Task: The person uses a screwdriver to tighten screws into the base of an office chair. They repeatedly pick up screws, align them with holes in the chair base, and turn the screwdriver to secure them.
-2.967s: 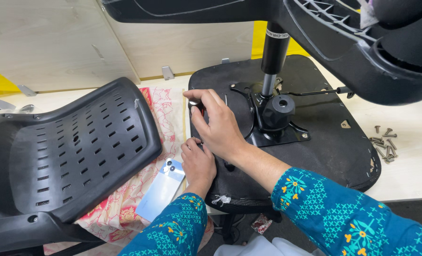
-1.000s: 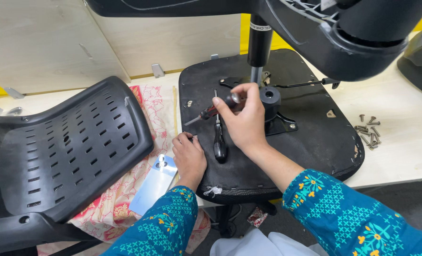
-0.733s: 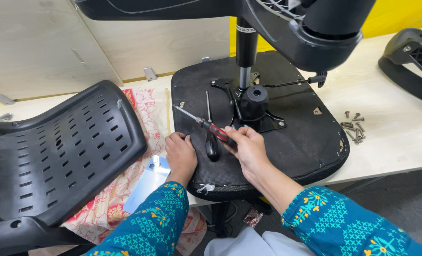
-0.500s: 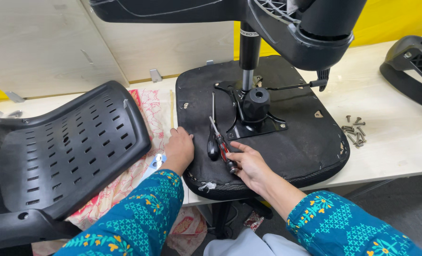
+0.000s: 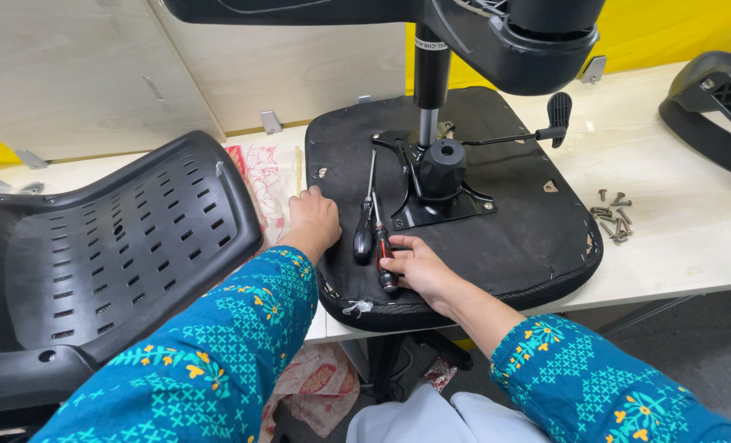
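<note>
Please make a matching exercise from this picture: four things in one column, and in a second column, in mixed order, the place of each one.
Things:
1. red-and-black screwdriver
2. loose screws
3. perforated black backrest
4. left hand

Places:
A. on the bench, right of the seat
B. on the left edge of the upturned seat
C. on the seat, under the right hand
D. on the bench, left of the seat

Pairs: 1-C, 2-A, 3-D, 4-B

The black backrest (image 5: 95,262) runs off the left edge; the screws (image 5: 613,217) (heaped) are too small to count.
</note>
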